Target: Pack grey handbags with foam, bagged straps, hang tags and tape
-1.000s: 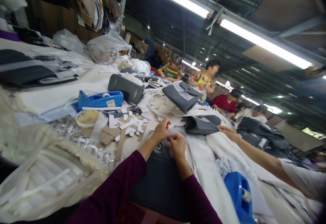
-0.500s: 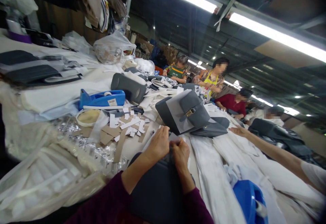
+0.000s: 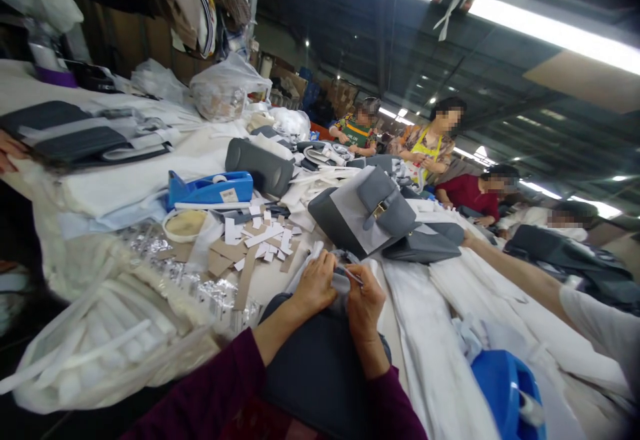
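A dark grey bag (image 3: 313, 367) lies close against me, below both wrists. My left hand (image 3: 316, 281) is closed at its far end, gripping part of the bag; the fingertips are partly hidden. My right hand (image 3: 367, 299), just to the right, pinches a thin, pale, stick-like piece (image 3: 353, 275) that points toward the left hand. Grey material shows between the two hands. Past them, a finished grey handbag (image 3: 387, 201) with a buckled flap and a pale sheet against it leans on the table, next to another grey bag (image 3: 425, 243).
Cardboard and paper scraps (image 3: 267, 243) lie left of my hands, near a tape roll (image 3: 186, 225) and a blue tape dispenser (image 3: 210, 189). Another blue dispenser (image 3: 507, 387) is at lower right. A co-worker's arm (image 3: 520, 273) reaches in from the right. White padding (image 3: 425, 333) covers the table there.
My right hand has turned and drawn slightly away from the left, and the thin pale piece now shows in its fingers. The co-worker's hand at right has reached the grey bag.
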Demonstrator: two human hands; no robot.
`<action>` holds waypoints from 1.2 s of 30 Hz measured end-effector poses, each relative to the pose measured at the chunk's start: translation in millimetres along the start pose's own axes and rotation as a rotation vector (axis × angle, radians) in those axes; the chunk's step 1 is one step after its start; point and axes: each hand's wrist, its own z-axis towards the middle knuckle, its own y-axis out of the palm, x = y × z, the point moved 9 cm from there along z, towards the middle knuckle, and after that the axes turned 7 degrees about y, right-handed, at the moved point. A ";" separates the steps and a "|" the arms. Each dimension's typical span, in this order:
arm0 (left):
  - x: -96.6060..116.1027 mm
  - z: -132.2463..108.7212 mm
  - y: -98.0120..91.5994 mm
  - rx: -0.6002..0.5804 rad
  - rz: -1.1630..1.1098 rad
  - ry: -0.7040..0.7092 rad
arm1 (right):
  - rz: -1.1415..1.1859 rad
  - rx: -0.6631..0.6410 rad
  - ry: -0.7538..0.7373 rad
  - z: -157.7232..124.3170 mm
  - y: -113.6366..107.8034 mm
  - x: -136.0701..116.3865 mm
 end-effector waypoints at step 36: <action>4.9 6.1 -10.4 0.130 -0.235 0.176 | 0.287 -0.131 -0.322 -83.2 -42.0 -52.9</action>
